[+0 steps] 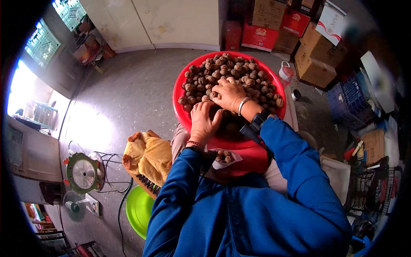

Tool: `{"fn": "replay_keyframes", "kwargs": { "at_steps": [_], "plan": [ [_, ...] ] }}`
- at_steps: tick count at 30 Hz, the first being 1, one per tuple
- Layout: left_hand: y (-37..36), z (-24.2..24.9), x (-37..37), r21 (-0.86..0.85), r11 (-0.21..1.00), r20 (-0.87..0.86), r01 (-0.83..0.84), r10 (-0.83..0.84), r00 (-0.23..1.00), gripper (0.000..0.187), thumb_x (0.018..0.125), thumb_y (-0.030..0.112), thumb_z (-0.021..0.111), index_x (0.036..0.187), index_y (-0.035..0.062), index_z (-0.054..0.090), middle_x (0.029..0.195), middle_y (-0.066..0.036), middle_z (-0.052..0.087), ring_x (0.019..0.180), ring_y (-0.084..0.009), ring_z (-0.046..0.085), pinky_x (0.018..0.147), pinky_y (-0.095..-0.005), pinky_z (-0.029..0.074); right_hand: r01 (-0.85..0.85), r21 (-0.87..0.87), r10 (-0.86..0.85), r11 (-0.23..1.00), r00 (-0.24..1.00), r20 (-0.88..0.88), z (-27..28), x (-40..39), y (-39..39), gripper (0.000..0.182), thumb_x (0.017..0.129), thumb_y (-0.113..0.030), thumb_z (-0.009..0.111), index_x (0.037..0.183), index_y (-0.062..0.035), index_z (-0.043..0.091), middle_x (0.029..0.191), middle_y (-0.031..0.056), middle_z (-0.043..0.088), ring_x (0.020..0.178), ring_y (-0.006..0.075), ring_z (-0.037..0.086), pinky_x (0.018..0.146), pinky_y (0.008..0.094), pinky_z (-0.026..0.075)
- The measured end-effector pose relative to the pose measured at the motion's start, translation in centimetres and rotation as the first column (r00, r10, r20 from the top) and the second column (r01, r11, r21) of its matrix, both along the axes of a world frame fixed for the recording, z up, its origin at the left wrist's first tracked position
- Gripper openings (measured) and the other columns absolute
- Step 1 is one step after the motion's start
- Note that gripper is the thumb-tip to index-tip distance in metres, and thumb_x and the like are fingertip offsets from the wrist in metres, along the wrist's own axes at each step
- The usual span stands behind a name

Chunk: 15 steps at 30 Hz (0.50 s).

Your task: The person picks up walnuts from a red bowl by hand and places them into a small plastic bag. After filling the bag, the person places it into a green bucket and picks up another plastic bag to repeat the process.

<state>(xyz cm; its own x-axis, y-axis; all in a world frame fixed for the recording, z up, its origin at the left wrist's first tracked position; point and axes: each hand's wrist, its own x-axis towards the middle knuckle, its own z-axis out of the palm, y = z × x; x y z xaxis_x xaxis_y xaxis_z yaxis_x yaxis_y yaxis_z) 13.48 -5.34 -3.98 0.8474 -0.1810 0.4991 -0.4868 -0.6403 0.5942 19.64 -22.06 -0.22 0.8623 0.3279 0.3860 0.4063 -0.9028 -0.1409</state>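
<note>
A large red basin point(176, 96) full of brown walnuts point(218, 68) is in front of my body. My left hand point(204, 124) rests over the near left part of the pile, its fingers reaching onto the nuts and the thumb apart. Just to the right and farther in, my right hand point(231, 95) has its fingers curled around a walnut point(215, 95). Some nuts between and under the hands are hidden. Close to my lap, a white bag or wrapper point(234, 157) holds several walnuts against the red surface.
At the left stand a green round fan point(82, 171), cables and a bright green basin point(139, 210). A yellow cloth point(150, 154) lies beside my leg. Cardboard boxes point(314, 64), a dark blue crate point(349, 100) and a red-and-clear container point(286, 72) are at the right.
</note>
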Motion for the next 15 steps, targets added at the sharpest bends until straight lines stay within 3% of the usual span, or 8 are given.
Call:
{"fn": "replay_keyframes", "kwargs": {
  "at_steps": [1,2,7,12,13,15],
  "plan": [
    [0.0,0.2,-0.1,0.008,1.000,-0.006,0.018,-0.018,1.000,0.044,0.085,0.038,0.070,0.114,0.0063,0.064,0.115,-0.017,0.064,0.113,-0.0376,0.055,0.100,-0.0485,0.041,0.034,-0.017,-0.035,0.999,0.998,-0.046,0.0,-0.2,0.0,0.026,0.078,-0.035,0.072,0.100,-0.0213,0.074,0.118,0.0048,0.063,0.115,0.0341,0.055,0.096,0.0467,0.051],
    [0.0,0.3,-0.2,0.009,1.000,-0.006,0.019,-0.019,1.000,0.044,0.085,0.038,0.070,0.114,0.0063,0.064,0.115,-0.017,0.064,0.113,-0.0376,0.055,0.100,-0.0485,0.041,-0.019,0.072,0.016,0.997,0.998,0.054,-0.1,-0.6,-0.1,0.021,0.080,-0.035,0.069,0.087,-0.0161,0.075,0.103,0.0102,0.064,0.108,0.0374,0.056,0.094,0.0496,0.050],
    [-0.1,0.6,-0.2,0.052,0.996,0.036,0.073,-0.075,0.997,0.050,0.085,0.043,0.069,0.121,0.0089,0.064,0.126,-0.013,0.063,0.123,-0.0362,0.052,0.109,-0.0495,0.034,-0.016,0.073,0.005,0.997,0.990,0.141,0.1,-2.1,-1.4,0.020,0.077,-0.031,0.071,0.086,-0.0144,0.075,0.103,0.0115,0.065,0.110,0.0379,0.055,0.093,0.0487,0.050],
    [-0.2,0.5,-0.2,0.130,0.989,0.029,0.077,-0.081,0.996,0.051,0.086,0.047,0.068,0.124,0.0122,0.066,0.131,-0.013,0.062,0.127,-0.0360,0.051,0.110,-0.0491,0.034,0.034,0.089,-0.050,0.995,0.982,0.183,0.6,-2.6,-2.4,0.020,0.072,-0.028,0.072,0.082,-0.0108,0.073,0.097,0.0145,0.066,0.107,0.0379,0.054,0.090,0.0475,0.049],
    [-0.2,0.4,-0.3,0.134,0.988,0.031,0.072,-0.077,0.997,0.050,0.086,0.047,0.068,0.123,0.0133,0.067,0.132,-0.012,0.061,0.128,-0.0358,0.050,0.111,-0.0495,0.034,0.035,0.091,-0.051,0.995,0.982,0.184,0.9,-2.8,-2.4,0.020,0.072,-0.028,0.072,0.082,-0.0108,0.073,0.097,0.0145,0.066,0.107,0.0379,0.054,0.090,0.0475,0.049],
    [-0.1,0.4,-0.2,0.145,0.986,0.038,0.087,-0.093,0.995,0.050,0.086,0.048,0.068,0.123,0.0140,0.067,0.133,-0.012,0.061,0.129,-0.0355,0.049,0.112,-0.0498,0.033,0.087,0.015,-0.088,0.996,0.995,0.052,2.1,-3.5,-2.4,0.024,0.079,-0.029,0.074,0.096,-0.0124,0.072,0.101,0.0100,0.064,0.108,0.0370,0.056,0.095,0.0475,0.050]
  ]
}}
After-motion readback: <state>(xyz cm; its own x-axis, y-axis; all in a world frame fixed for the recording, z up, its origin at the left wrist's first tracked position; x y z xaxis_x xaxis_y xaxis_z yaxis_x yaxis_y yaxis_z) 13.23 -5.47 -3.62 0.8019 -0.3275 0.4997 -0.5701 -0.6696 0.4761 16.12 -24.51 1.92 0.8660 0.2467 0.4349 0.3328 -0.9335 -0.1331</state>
